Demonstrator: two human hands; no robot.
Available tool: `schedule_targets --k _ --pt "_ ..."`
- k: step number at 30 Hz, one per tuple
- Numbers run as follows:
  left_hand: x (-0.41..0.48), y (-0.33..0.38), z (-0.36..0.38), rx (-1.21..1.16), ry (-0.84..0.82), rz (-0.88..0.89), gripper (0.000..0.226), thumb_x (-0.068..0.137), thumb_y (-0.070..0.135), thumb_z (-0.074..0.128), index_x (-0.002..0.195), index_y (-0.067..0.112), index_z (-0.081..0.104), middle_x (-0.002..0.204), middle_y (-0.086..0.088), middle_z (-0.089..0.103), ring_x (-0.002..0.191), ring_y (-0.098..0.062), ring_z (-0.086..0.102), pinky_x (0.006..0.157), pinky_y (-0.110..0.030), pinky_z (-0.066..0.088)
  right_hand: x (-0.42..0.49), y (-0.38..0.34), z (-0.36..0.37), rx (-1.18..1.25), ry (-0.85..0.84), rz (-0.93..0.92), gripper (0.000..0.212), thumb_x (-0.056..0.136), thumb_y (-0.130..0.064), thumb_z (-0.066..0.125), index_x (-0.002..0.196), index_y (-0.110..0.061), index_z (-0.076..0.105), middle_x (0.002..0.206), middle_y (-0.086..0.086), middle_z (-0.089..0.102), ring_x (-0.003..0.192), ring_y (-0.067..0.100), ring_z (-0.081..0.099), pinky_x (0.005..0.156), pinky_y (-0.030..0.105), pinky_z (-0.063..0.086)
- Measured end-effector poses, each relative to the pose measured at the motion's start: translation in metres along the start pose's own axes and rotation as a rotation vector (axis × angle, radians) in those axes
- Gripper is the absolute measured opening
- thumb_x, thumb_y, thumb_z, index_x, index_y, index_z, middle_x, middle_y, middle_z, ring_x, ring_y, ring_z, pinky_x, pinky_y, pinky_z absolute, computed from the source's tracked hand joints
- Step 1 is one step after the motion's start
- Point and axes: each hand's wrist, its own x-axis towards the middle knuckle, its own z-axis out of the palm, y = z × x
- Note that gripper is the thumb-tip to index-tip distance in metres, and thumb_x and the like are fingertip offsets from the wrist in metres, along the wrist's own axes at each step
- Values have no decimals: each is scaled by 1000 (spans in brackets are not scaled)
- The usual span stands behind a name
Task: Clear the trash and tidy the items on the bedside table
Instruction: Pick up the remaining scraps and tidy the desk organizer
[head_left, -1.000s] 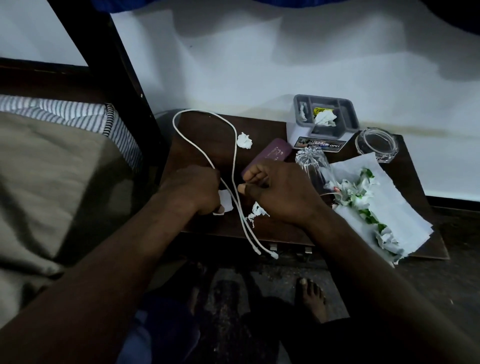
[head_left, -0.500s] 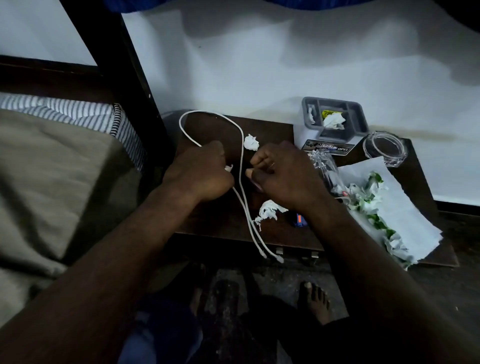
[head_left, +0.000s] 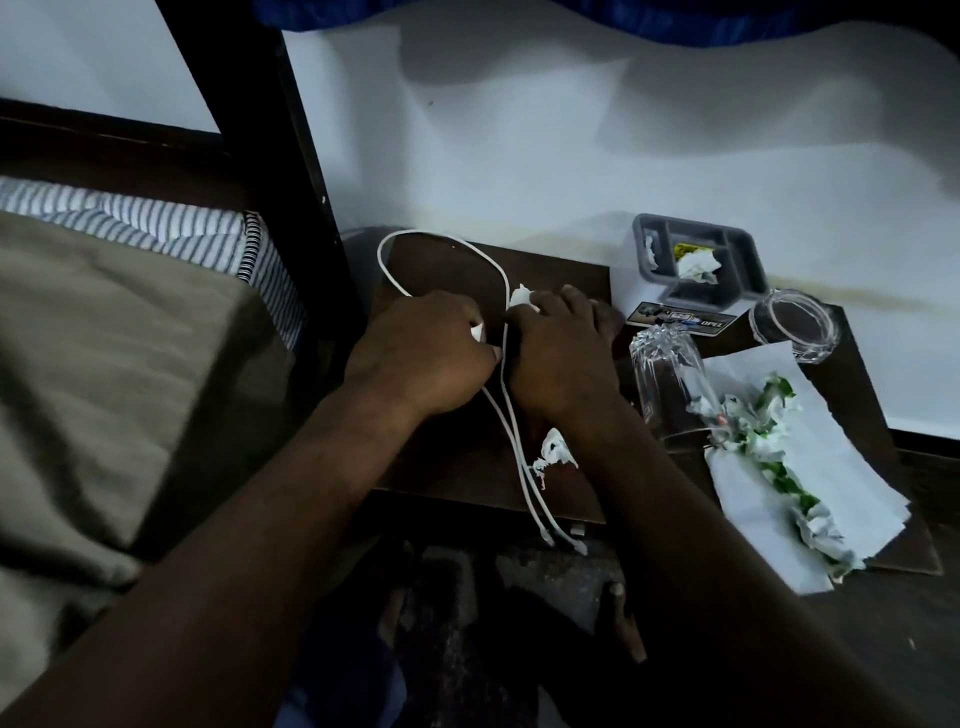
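Both hands have moved from the near middle of the worktop (head_left: 441, 270) to its far part, 1 on each side of the white cable (head_left: 511, 415). The left hand (head_left: 421, 353) is curled tight round a small white scrap (head_left: 477, 332), and the right hand (head_left: 563, 353) has its fingertips on the crumpled tissue wad (head_left: 521, 299), though whether they pinch it cannot be told. The wad is probably the next piece collected, leaving the torn tissue (head_left: 557, 451) near the front edge, and the littered paper sheet (head_left: 831, 493) and tipped glass (head_left: 667, 374) at right.
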Motion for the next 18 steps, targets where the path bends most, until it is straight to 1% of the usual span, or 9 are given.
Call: schedule_targets --k 2,6,8,11,13,16,18 --pt "0 1 -1 0 3 7 18 79 46 72 77 29 64 86 9 68 88 -19 64 69 -28 41 3 -2 5 -34 -29 17 52 91 -39 56 140 -24 59 159 7 43 156 37 18 125 56 6" --pt "0 1 -2 -2 9 12 18 80 45 71 78 30 64 87 8 69 87 -19 64 68 -28 40 9 -7 10 -45 -66 50 57 89 -40 60 143 -24 55 161 8 40 158 37 14 125 57 2" --pt "0 2 -3 -2 18 15 17 80 44 71 78 30 63 88 6 70 85 -19 64 64 -27 38 10 -9 10 -49 -74 43 60 88 -40 61 143 -20 53 159 7 42 157 36 17 126 56 2" --pt "-1 3 -4 -1 17 19 20 80 46 72 78 30 62 83 7 66 80 -17 59 59 -26 34 8 -10 9 -62 -85 40 60 85 -40 62 138 -13 54 151 7 49 151 34 28 126 54 7" --pt "-2 5 -3 -4 10 29 21 80 48 72 80 30 63 81 8 63 78 -15 55 57 -26 34 5 -9 5 -70 -41 33 55 83 -40 62 131 -12 58 145 7 54 146 32 36 126 51 12" --pt "-2 8 -4 -44 9 41 28 81 53 71 80 26 65 74 10 59 76 -14 56 54 -22 34 3 -3 -8 -55 106 34 50 81 -35 64 126 -12 62 136 7 61 135 30 49 124 47 20" --pt "-2 13 -4 -71 14 39 38 80 61 70 74 24 63 71 10 60 74 -15 58 54 -25 35 0 5 -17 9 219 32 42 82 -27 66 122 -14 69 128 9 69 125 31 59 118 44 32"
